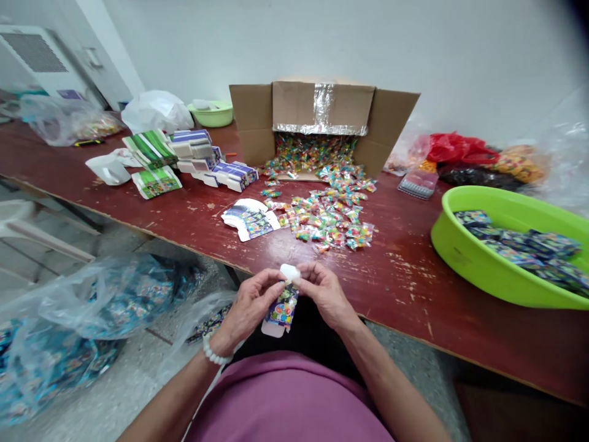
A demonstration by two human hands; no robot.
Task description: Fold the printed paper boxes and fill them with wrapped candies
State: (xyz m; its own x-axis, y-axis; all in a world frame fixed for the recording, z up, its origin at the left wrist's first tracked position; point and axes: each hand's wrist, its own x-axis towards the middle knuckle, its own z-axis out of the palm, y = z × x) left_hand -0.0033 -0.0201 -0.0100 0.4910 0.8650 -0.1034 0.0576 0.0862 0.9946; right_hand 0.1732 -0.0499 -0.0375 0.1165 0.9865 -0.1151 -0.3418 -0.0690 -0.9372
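Observation:
Both hands pinch a small printed candy box (283, 305) over my lap, just off the table's front edge. My left hand (254, 302) grips its upper left side, and a pale beaded bracelet circles that wrist. At the upper right corner, the fingers of my right hand (323, 291) close on the box near its white top flap. The bottom flap hangs open. Beyond the hands, a fanned stack of flat printed boxes (251, 219) lies on the table. Wrapped candies (329, 215) are heaped beside it, spilling from a cardboard carton (391, 126) lying on its side.
At right stands a green basin (483, 276) holding several filled printed boxes. Stacks of purple and green flat boxes (154, 156) and a white mug (109, 170) sit at back left. Plastic bags of blue packets (124, 301) lie on the floor. Red bags (460, 149) rest at back right.

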